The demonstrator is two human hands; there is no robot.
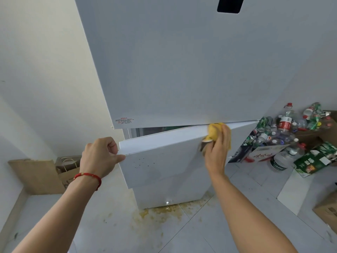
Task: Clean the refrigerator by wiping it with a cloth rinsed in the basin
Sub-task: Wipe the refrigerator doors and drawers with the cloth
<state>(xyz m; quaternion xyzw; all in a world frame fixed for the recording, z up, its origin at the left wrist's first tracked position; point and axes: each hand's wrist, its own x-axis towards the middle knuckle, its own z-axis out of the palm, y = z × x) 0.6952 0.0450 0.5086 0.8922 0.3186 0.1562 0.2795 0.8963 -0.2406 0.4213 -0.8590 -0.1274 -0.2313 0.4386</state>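
A: While the left hand (102, 156) grips the free corner of the lower door (164, 167) and holds it ajar, where is the cloth?

B: Yellow cloth (215, 133) bunched in the right hand (218, 152), fingers curled round it, pressed on the door's top edge (164, 138) near the hinge end, just under the upper door (182, 61).

A: Which way does the unwiped edge lie from that grip?

B: It runs from the cloth toward the left hand; 1 long pale strip, its long axis along the door top. Right hand is the nearer for the stroke (left only steadies, I judge).

A: Any writing?

B: Red sticker (125, 120) on the upper door, above the left grip: too small to read. Cartons among the bottles (284, 125) beyond the right hand carry print, blurred. No basin in view.
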